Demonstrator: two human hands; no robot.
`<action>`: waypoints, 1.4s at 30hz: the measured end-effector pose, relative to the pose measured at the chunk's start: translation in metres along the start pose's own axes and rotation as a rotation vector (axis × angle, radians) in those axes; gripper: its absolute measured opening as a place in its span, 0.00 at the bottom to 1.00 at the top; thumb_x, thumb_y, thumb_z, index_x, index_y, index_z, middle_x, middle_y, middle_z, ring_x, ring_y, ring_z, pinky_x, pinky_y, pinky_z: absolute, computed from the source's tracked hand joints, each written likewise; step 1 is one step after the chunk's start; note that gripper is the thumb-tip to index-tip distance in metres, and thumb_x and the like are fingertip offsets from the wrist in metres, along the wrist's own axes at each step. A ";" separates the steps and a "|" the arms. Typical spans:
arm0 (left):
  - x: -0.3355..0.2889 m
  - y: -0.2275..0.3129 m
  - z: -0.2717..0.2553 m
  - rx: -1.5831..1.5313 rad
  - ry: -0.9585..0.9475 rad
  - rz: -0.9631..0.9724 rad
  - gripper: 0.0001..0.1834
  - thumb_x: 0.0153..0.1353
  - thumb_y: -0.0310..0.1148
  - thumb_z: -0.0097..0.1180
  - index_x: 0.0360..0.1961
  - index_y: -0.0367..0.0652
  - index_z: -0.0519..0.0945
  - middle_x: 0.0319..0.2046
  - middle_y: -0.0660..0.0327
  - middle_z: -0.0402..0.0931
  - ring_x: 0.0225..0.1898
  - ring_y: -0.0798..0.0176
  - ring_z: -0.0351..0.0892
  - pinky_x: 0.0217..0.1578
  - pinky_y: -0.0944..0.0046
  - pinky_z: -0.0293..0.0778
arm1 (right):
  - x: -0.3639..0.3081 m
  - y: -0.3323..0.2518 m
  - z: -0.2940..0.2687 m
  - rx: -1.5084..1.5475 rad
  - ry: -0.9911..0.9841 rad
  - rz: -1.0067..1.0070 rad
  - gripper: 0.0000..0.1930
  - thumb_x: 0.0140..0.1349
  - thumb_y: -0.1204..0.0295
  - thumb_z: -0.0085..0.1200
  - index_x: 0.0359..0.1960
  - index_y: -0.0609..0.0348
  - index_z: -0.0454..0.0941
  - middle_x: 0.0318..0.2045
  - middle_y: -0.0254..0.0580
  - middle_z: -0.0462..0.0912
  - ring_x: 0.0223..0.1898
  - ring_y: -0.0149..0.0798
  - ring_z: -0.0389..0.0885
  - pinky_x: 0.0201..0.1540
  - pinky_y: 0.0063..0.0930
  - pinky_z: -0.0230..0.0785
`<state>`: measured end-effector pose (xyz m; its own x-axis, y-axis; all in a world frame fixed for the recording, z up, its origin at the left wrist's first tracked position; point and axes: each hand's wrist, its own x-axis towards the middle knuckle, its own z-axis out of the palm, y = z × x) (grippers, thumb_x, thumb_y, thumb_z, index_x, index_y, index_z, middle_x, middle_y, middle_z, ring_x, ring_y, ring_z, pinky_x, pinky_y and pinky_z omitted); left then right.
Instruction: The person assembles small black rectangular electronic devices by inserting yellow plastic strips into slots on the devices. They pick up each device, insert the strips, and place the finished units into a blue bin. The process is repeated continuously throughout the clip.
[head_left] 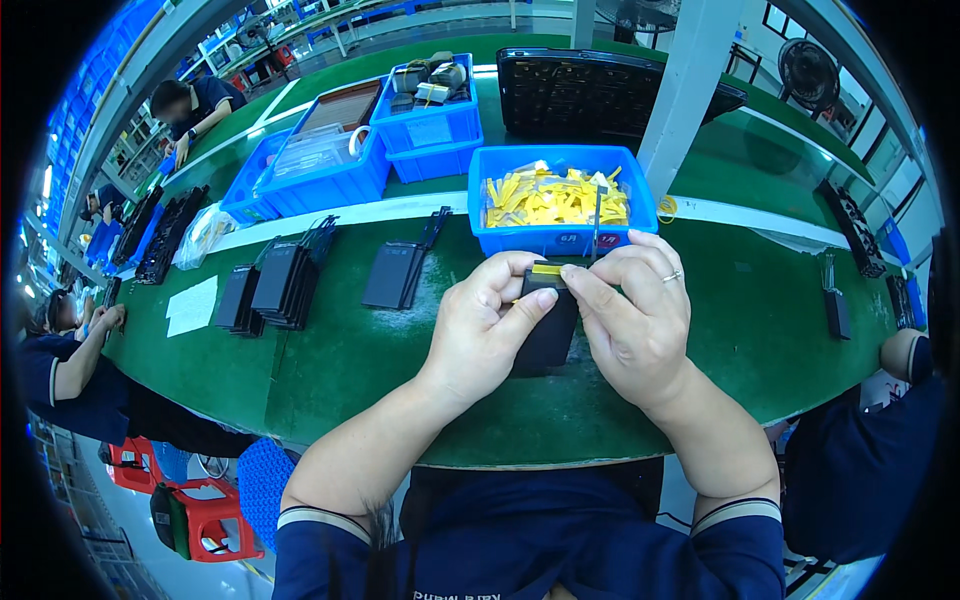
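Note:
Between my two hands is a flat black rectangular case (545,345), tilted with its top edge away from me. My left hand (478,325) is closed on its left side, thumb across the front. A small yellow strip (547,269) lies along the top edge of the case. My right hand (635,320) pinches at the strip's right end with thumb and forefinger. A thin dark rod (598,222) rises by the right fingers; whether the hand holds it or it belongs to the case, I cannot tell. Just beyond stands a blue bin (560,240) full of yellow strips (555,200).
Left on the green table (400,400) stand stacks of similar black cases (285,285) with thin leads, and white paper sheets (192,305). Blue crates (425,130) and a large black tray (580,95) stand behind. A grey post (690,90) rises beyond the bin. Co-workers sit on both sides.

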<state>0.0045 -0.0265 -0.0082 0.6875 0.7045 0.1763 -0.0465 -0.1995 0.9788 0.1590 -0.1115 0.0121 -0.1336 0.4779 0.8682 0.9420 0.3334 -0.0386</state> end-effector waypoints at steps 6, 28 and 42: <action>-0.001 -0.007 0.010 0.072 0.127 0.170 0.11 0.59 0.27 0.56 0.42 0.35 0.74 0.24 0.58 0.78 0.24 0.73 0.74 0.27 0.70 0.70 | 0.001 -0.003 0.003 0.120 -0.020 0.207 0.07 0.44 0.80 0.61 0.27 0.60 0.79 0.24 0.39 0.75 0.29 0.42 0.75 0.37 0.36 0.68; 0.035 -0.009 -0.070 0.706 0.470 0.101 0.13 0.57 0.31 0.52 0.41 0.35 0.76 0.36 0.43 0.78 0.40 0.44 0.79 0.41 0.54 0.73 | 0.004 -0.006 0.001 0.303 -0.199 0.329 0.07 0.43 0.83 0.57 0.21 0.61 0.72 0.20 0.40 0.72 0.24 0.40 0.73 0.28 0.31 0.64; 0.037 -0.011 -0.085 1.402 0.185 -0.358 0.45 0.43 0.48 0.66 0.56 0.27 0.65 0.38 0.44 0.78 0.42 0.46 0.78 0.44 0.54 0.75 | 0.000 0.000 0.003 0.299 -0.264 0.334 0.05 0.44 0.81 0.58 0.22 0.61 0.74 0.22 0.41 0.74 0.26 0.43 0.74 0.31 0.34 0.66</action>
<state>-0.0312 0.0599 -0.0038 0.4038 0.9124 0.0667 0.9084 -0.4086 0.0891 0.1585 -0.1087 0.0108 0.0504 0.7736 0.6317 0.8224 0.3267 -0.4657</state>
